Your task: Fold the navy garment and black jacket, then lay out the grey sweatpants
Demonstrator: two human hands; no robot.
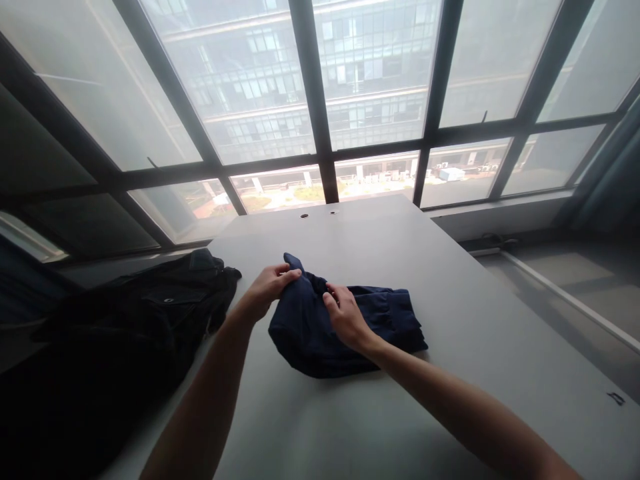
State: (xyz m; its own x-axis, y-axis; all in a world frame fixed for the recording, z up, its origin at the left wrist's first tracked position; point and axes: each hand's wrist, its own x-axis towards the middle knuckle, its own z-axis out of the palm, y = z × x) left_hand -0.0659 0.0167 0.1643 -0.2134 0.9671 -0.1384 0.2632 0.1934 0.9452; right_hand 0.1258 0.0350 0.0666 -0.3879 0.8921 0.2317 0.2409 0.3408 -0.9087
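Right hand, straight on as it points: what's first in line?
The navy garment: the right hand's fingers already touch it. Beyond that fold, the left hand looks next in line, though depth is hard to judge.

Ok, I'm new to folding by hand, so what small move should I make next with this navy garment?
Probably lay the raised corner flat with your left hand: it stands up off the navy garment, while your right hand rests on the fold and can keep the bundle steady on the white table.
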